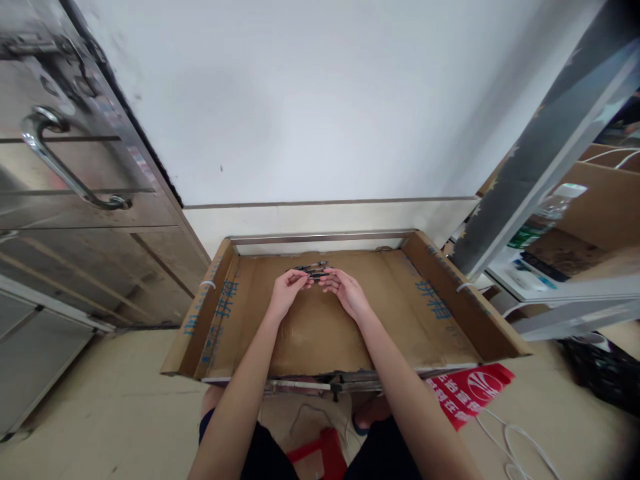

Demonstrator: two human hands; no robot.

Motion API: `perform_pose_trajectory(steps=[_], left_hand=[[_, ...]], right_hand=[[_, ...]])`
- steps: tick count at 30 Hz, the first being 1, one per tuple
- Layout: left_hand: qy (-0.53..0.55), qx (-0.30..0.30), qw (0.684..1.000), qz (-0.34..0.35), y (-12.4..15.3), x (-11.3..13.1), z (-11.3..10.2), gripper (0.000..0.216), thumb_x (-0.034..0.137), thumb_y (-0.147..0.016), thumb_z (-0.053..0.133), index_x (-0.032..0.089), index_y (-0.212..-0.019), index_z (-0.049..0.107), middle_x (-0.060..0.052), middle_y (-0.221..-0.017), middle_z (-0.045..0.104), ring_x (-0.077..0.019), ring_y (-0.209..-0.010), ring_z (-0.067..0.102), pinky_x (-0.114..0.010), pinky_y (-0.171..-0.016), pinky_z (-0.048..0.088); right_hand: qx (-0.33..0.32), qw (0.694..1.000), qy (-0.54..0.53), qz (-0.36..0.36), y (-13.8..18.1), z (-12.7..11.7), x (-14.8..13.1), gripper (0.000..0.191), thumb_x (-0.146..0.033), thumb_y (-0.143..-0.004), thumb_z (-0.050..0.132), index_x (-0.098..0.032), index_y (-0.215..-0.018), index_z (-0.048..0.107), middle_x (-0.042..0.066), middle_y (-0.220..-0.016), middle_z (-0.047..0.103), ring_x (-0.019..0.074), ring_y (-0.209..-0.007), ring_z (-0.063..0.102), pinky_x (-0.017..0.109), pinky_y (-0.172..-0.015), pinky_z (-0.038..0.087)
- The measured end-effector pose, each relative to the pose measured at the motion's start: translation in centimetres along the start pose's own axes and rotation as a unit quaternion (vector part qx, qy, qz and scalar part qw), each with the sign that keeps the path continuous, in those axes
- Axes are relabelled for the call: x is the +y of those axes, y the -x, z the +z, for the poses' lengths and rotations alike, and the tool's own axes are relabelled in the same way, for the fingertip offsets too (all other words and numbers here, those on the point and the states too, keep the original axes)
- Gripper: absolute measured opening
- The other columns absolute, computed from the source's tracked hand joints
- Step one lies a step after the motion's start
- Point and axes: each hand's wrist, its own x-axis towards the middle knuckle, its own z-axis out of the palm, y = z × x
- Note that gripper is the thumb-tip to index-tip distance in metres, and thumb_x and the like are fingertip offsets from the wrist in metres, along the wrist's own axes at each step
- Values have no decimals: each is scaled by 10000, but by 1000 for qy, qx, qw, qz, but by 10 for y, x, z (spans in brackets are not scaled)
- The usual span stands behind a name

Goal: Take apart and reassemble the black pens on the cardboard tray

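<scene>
My left hand [290, 287] is over the middle of a cardboard tray [330, 333], thumb and fingertips pinched together. Facing it from the right, my right hand [346, 288] has its fingers curled inward. Between the two sets of fingertips is a small, thin dark piece [319, 275], which both hands appear to grip. Its kind is too small to make out. Just behind the fingers lies a little pile of similar dark pieces [316, 266], partly covered by my hands.
Cardboard side walls with blue printing edge the tray, and a white wall [320, 120] rises behind it. A metal door with a handle [75, 163] stands left. To the right are a shelf with a plastic bottle [545, 213], a red printed bag [470, 393] and white cables [510, 440].
</scene>
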Motion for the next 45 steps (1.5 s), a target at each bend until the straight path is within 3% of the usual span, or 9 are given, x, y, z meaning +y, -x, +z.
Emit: perform_pose_trajectory(steps=[2, 5, 9, 13, 21, 24, 28, 36, 45], left_hand=[[-15, 18, 1000, 21, -2, 0, -1, 301, 375, -718, 690, 160, -919, 624, -72, -871, 690, -187, -800, 659, -308, -706, 540], [-85, 103, 988, 72, -4, 0, -7, 254, 374, -777, 614, 178, -939, 618, -59, -851, 664, -170, -762, 628, -293, -704, 512], [-300, 208, 921, 138, -1, 0, -18, 152, 266, -795, 557, 197, -896, 648, -81, -882, 617, -230, -897, 570, -379, -886, 424], [-462, 208, 854, 123, 3, -5, -23, 265, 194, -737, 568, 169, -987, 654, -142, -959, 572, -331, -1010, 489, -481, -916, 351], [-497, 199, 836, 123, 2, -10, -27, 270, 171, -803, 462, 150, -956, 682, -146, -871, 557, -315, -926, 509, -460, -848, 385], [-472, 200, 846, 148, 0, -7, -25, 299, 214, -853, 425, 148, -1021, 663, -149, -916, 566, -291, -910, 536, -427, -837, 409], [-376, 198, 885, 190, -4, -8, -22, 275, 266, -886, 422, 171, -1046, 624, -116, -956, 602, -223, -887, 578, -347, -822, 440], [-228, 138, 952, 149, -9, -16, -16, 227, 302, -900, 440, 181, -1076, 517, -51, -845, 645, -137, -718, 612, -276, -737, 475], [-176, 128, 967, 132, -8, -11, -13, 194, 318, -752, 664, 177, -862, 589, -16, -788, 607, -108, -654, 554, -222, -634, 432]], right_hand=[[8, 1000, -9, -1, 0, 0, -1, 284, -416, -817, 596, -178, -946, 678, 82, -882, 714, 191, -818, 664, 307, -703, 495], [25, 999, -26, -8, -2, -2, -1, 275, -412, -815, 596, -177, -933, 677, 79, -870, 713, 194, -818, 663, 307, -696, 498], [29, 999, -39, -11, -4, -5, -1, 265, -405, -820, 587, -184, -939, 675, 78, -885, 711, 196, -832, 663, 307, -696, 502], [24, 999, -45, -14, -4, -5, 0, 260, -401, -821, 587, -185, -932, 680, 70, -870, 712, 197, -828, 664, 303, -687, 504], [28, 999, -45, -12, -3, -5, -1, 268, -398, -825, 581, -177, -938, 681, 76, -870, 709, 191, -824, 663, 295, -689, 500], [27, 998, -50, -15, -4, -6, 0, 263, -396, -827, 578, -179, -932, 684, 69, -864, 709, 189, -824, 662, 290, -687, 502], [28, 998, -58, -16, -5, -7, 0, 267, -395, -823, 585, -173, -933, 683, 70, -863, 709, 191, -820, 662, 285, -680, 506], [40, 998, -52, -16, -6, -7, 0, 245, -385, -841, 555, -189, -918, 679, 65, -862, 709, 186, -817, 661, 285, -676, 508], [45, 997, -55, -16, -6, -7, -1, 247, -371, -852, 533, -179, -927, 668, 69, -864, 706, 184, -811, 664, 286, -673, 505]])
